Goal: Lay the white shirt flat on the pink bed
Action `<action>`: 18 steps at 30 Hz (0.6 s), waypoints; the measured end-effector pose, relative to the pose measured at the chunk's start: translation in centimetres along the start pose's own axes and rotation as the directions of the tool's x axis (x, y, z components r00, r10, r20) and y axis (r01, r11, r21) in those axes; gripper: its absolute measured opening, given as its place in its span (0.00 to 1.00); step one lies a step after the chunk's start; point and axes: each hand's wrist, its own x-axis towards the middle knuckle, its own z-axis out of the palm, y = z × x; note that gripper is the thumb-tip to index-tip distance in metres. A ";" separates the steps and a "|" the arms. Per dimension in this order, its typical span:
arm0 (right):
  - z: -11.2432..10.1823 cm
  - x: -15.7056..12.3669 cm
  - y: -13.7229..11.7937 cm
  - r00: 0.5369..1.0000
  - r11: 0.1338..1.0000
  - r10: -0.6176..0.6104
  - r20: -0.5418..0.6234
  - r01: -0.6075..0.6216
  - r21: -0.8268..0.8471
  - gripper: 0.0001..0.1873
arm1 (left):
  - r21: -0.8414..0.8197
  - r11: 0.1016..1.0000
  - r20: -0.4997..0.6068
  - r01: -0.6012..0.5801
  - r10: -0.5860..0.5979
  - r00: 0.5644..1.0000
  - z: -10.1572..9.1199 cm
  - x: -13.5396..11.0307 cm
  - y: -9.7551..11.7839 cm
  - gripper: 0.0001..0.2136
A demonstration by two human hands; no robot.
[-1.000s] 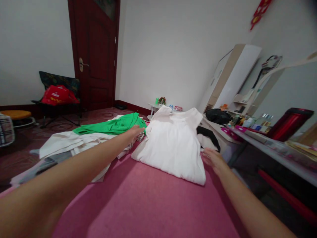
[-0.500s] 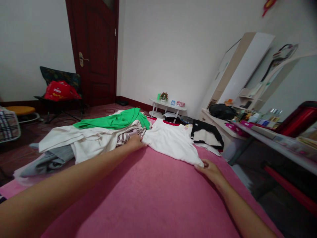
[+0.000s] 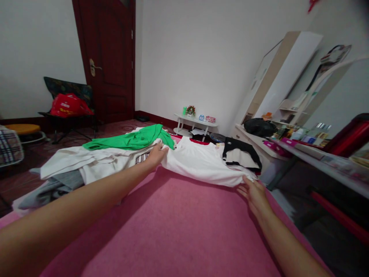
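A white T-shirt (image 3: 201,163) lies spread flat on the pink bed cover (image 3: 173,231). My left hand (image 3: 157,154) rests on its near left corner, fingers closed on the cloth. At the near right corner my right hand (image 3: 253,192) touches the shirt's edge with its fingers stretched out. A green shirt (image 3: 129,140) tops a heap of white and grey clothes (image 3: 75,169) just left of my left hand. A black and white garment (image 3: 240,154) lies folded beyond the white T-shirt.
A dark red door (image 3: 106,61) stands at the back left, with a folding chair holding a red bag (image 3: 69,105) beside it. A small white low table (image 3: 196,123) sits by the far wall. A cluttered desk (image 3: 302,148) and a white cabinet (image 3: 276,77) line the right side.
The white T-shirt, held up and bunched a second ago, has come down and now lies spread flat. Both hands moved with it to its near corners.
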 end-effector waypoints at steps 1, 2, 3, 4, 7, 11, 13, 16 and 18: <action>-0.1 -0.2 0.4 0.998 0.998 0.059 0.008 -0.060 0.028 0.13 | 0.046 0.997 0.026 0.058 -0.059 0.998 0.0 -0.4 -0.1 0.10; -0.3 -0.4 0.7 0.994 0.993 0.108 0.018 -0.109 0.049 0.13 | 0.087 0.991 0.054 0.097 -0.102 0.993 -0.1 -0.8 -0.3 0.10; -0.5 -0.7 1.0 0.989 0.988 0.144 0.021 -0.145 0.055 0.15 | 0.129 0.985 0.083 0.111 -0.122 0.989 -0.2 -1.2 -0.6 0.10; -0.8 -1.0 1.3 0.987 0.986 0.162 0.014 -0.162 0.042 0.18 | 0.173 0.980 0.105 0.102 -0.121 0.987 -0.5 -1.7 -0.9 0.13; -1.8 -2.0 1.4 0.986 0.984 0.168 0.007 -0.167 -0.070 0.30 | 0.421 0.902 0.211 -0.099 0.009 0.977 -1.7 -2.9 -1.7 0.26; -3.4 -3.0 0.9 0.974 0.963 0.192 0.118 -0.163 -0.216 0.27 | 0.589 0.723 0.468 -0.361 0.058 0.882 -3.3 -3.8 -2.1 0.17; -3.8 -3.4 0.7 0.971 0.948 0.190 0.146 -0.142 -0.286 0.25 | 0.580 0.703 0.550 -0.411 0.034 0.834 -3.7 -4.1 -2.1 0.14; -3.8 -4.0 0.5 0.977 0.928 0.173 0.121 -0.121 -0.354 0.24 | 0.555 0.671 0.594 -0.491 0.094 0.799 -3.9 -4.5 -2.1 0.14; -3.5 -4.3 0.4 0.979 0.916 0.182 0.088 -0.136 -0.377 0.20 | 0.555 0.651 0.605 -0.518 0.112 0.789 -4.0 -4.7 -2.2 0.14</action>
